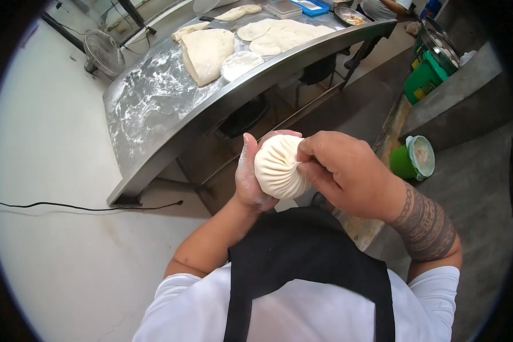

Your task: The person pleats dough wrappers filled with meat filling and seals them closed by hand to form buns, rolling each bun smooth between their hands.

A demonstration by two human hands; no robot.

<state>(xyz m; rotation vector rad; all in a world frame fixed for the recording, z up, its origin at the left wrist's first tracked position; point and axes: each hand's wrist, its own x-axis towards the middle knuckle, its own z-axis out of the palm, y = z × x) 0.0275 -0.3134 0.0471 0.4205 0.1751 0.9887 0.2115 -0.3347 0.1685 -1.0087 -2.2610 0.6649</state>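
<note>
A round, pleated dough bun (280, 168) is held up in front of my chest, off the table. My left hand (249, 174) cups it from the left and below, its thumb upright beside the dough. At the bun's right side, the fingers of my right hand (339, 168) pinch the gathered centre where the pleats meet. Flour whitens my left palm and thumb. What is inside the bun is hidden.
Beyond my hands, a floured metal table (148, 105) bears a thick dough slab (208, 54), flattened dough pieces (279, 35) and a bowl of flour (241, 65). A green bucket (403, 162) stands at right. Another person (382, 8) is at the far end.
</note>
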